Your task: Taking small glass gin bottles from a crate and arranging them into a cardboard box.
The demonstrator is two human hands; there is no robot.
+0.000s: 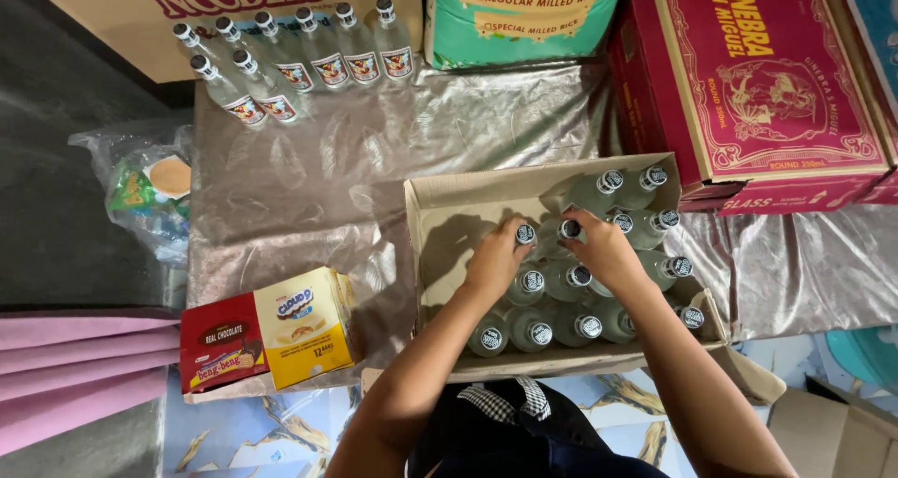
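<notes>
An open cardboard box (440,218) sits on a shiny silver-covered table and holds several clear glass bottles (645,227) with silver caps, standing upright. My left hand (496,258) grips the neck of one bottle (526,235) near the box's middle. Beside it, my right hand (603,249) closes around the neck of a second bottle (570,229). Both bottles stand among the others in the box. The left third of the box is bare cardboard.
Several matching bottles (299,62) stand in rows at the table's far left. A red carton (758,85) lies at the right, a green sack (519,15) at the back. Red and yellow snack boxes (267,338) sit at the front left, a plastic bag (145,193) further left.
</notes>
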